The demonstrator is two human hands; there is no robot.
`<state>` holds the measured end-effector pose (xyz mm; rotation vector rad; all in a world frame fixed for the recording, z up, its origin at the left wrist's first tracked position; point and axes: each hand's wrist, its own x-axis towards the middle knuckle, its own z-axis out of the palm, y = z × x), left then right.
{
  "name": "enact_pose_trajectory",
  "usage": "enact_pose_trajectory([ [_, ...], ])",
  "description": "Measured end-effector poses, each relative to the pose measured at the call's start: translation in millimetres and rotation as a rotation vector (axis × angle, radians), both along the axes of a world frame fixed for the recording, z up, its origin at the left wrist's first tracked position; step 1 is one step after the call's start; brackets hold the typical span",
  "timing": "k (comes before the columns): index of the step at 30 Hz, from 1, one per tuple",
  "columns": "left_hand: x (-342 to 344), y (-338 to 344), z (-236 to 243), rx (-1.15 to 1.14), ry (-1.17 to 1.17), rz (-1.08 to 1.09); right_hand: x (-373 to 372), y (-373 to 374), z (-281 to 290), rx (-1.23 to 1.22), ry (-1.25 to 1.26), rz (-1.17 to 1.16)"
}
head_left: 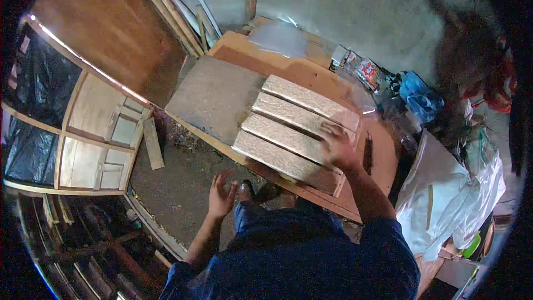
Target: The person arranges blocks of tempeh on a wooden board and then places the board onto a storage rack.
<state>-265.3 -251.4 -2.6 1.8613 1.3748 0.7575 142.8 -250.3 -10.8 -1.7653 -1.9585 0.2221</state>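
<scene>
Four pale textured slabs [280, 133] lie side by side on the bench [384, 172], under and left of the right grip. Right hand [337, 145]: palm down, fingers loosely spread and part-bent over the slabs' right portion, nothing clamped; can't tell if the fingertips touch. Left hand [221, 195]: off the near edge, fingers curved, well parted, empty. Grey sheet [216, 97] on the bench, beyond the slabs, left of the right grip. Blue bag [420, 95] beyond that grip to the right; white sheeting [438, 197] right of it.
</scene>
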Motion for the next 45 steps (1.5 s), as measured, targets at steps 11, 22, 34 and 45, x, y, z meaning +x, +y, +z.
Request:
enact_pose_trajectory([
  [11, 26.7, 13.4, 11.4, -0.058, -0.007, -0.081, -35.8, -11.7, -29.8, 0.006, 0.062, 0.078],
  [22, 30.8, 5.2, 12.3, -0.056, 0.022, -0.077, -16.6, 23.8, -23.8, 0.184, 0.039, -0.204],
  [34, 55.4, 4.8, 9.0, 0.311, 0.341, -0.227, 77.9, -86.6, -72.6, -0.148, 0.005, -0.96],
  [45, 135.2, 13.2, -1.3, 0.406, 0.423, -0.57, 120.7, -155.8, -146.0, -0.245, 0.0, -1.043],
])
